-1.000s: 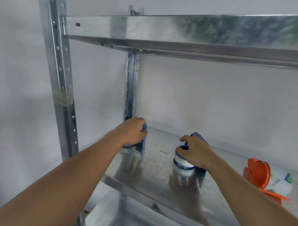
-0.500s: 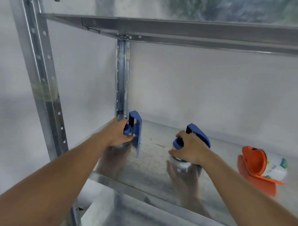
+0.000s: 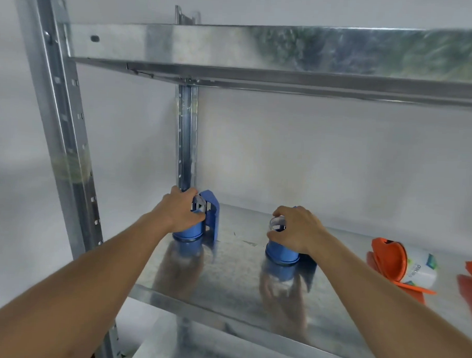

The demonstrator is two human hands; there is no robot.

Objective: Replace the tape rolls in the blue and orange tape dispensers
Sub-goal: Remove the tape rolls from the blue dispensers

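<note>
Left hand (image 3: 180, 213) grips a blue tape dispenser (image 3: 200, 223) at frame centre-left on the metal shelf (image 3: 233, 284). Right hand (image 3: 295, 230) grips a second blue dispenser (image 3: 281, 252). An orange dispenser (image 3: 388, 258) lies at lower right.

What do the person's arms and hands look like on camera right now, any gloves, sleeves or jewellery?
Both forearms are bare as far as the frame shows: no sleeves in view. The left hand and right hand wear no gloves. No watch, bracelet or ring is visible on either; the wrists look plain.
</note>
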